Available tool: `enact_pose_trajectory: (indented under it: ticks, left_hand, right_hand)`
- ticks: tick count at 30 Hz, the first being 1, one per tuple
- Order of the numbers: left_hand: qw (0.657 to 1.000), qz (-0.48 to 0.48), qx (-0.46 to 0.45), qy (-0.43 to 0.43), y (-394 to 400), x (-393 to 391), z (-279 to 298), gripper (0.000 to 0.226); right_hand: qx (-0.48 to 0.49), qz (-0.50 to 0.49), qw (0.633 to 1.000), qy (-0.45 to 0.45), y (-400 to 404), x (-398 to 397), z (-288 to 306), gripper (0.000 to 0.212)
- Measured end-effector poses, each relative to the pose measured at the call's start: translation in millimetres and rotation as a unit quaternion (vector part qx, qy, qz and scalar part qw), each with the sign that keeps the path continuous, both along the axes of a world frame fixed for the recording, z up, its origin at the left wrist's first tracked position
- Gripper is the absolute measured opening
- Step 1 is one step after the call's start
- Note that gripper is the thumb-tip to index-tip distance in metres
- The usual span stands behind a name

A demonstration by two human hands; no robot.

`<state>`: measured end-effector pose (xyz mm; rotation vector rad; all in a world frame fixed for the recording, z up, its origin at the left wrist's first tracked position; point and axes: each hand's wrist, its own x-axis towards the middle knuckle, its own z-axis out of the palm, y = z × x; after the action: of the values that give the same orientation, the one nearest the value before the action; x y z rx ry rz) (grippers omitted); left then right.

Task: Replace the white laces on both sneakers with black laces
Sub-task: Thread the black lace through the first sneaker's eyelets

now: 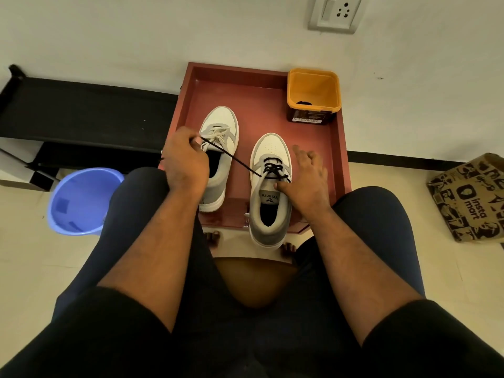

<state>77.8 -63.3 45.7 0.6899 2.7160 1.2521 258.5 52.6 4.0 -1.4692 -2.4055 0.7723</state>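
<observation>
Fingers of left hand pinch black lace, pulled taut from right sneaker on red tray; right hand fingers spread, thumb pressing tongue w/ "Velarro" label. Left sneaker keeps white laces (heel hidden by wrist). Bag reads "instamart"; orange tub label illegible.

Left sneaker: white toe, grey panels, showing white laces. Right sneaker: white and grey, wearing black lace; grey tongue label carrying black lettering. Tray showing reddish brown. Tub: yellow-orange upper, dark brown base, white label strip. Bucket showing light blue-violet. Paper bag: brown, black printed figures and lettering. Trousers showing dark navy. Wall white; floor cream.
</observation>
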Motion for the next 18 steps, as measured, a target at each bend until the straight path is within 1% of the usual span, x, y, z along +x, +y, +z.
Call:
enact_pose_trajectory:
  ticks: [2, 4, 6, 8, 9, 11, 13, 16, 18]
  left_hand:
    - [1.0, 0.004, -0.01, 0.029, -1.7, -0.8, 6.6, 0.032]
    - [0.996, -0.078, -0.016, 0.033, 2.3, 11.4, 2.9, 0.046]
    - [0.98, -0.199, -0.02, -0.018, 10.5, 29.8, -10.5, 0.052]
    - [0.955, -0.278, -0.075, -0.075, 17.6, 46.6, -25.9, 0.052]
    - [0.945, -0.297, -0.111, -0.08, 20.4, 50.8, -30.8, 0.048]
    - [0.937, -0.301, -0.165, -0.063, 24.2, 49.8, -33.2, 0.034]
    - [0.945, -0.262, -0.19, -0.048, 23.8, 41.4, -27.4, 0.025]
    - [0.964, -0.198, -0.167, -0.064, 17.4, 27.7, -19.3, 0.022]
    - [0.96, -0.202, -0.183, -0.069, 14.0, 33.3, -11.9, 0.025]
  right_hand:
    - [-0.007, 0.004, 1.0, 0.005, -0.4, -0.9, -1.5, 0.088]
    - [-0.012, 0.01, 1.0, 0.018, -1.0, -1.9, -2.7, 0.087]
    - [-0.028, 0.008, 0.999, 0.036, -1.6, -3.2, -4.1, 0.086]
    - [-0.046, 0.005, 0.998, 0.047, -2.5, -4.7, -5.9, 0.086]
    - [-0.049, 0.008, 0.998, 0.05, -2.6, -5.2, -6.9, 0.085]
    - [-0.056, 0.014, 0.997, 0.054, -1.4, -4.8, -7.6, 0.086]
    - [-0.078, 0.003, 0.995, 0.06, 1.6, -2.6, -5.9, 0.089]
    - [-0.092, 0.0, 0.994, 0.051, 5.6, 0.1, -3.7, 0.091]
    - [-0.092, 0.005, 0.995, 0.048, 6.1, 0.4, -3.6, 0.09]
